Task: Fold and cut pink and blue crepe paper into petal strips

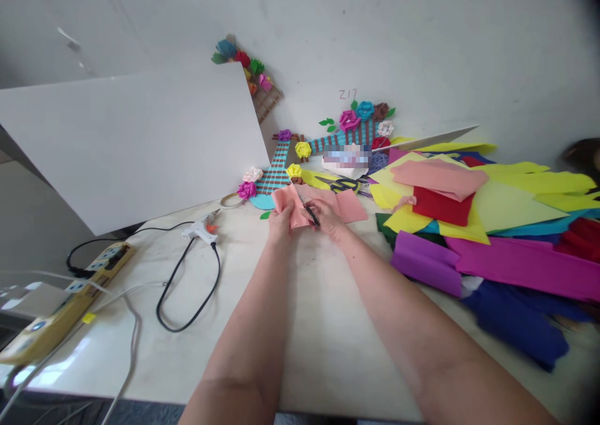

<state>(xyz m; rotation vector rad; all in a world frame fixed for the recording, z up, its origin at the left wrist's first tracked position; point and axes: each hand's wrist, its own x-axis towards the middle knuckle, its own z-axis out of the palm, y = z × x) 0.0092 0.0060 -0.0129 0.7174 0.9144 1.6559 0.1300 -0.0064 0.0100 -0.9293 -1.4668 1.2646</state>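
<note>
My left hand [280,221] is closed on the left part of a salmon-pink crepe paper sheet [352,206], which is folded and held just above the table. My right hand [328,219] grips black-handled scissors [311,215], their blades pointing up and left across the paper. Part of the paper is hidden behind my fingers. Just behind it lie a second pair of black scissors [344,185] and a turquoise guitar-shaped piece [275,176] with brown strips and paper flowers.
At left are a white glue gun [202,231] with a looped black cord and a yellow power strip [70,306] with cables. A big white board [140,150] leans behind. Coloured paper sheets [506,256] pile up at right. A second flowered turquoise piece [365,132] rests against the wall.
</note>
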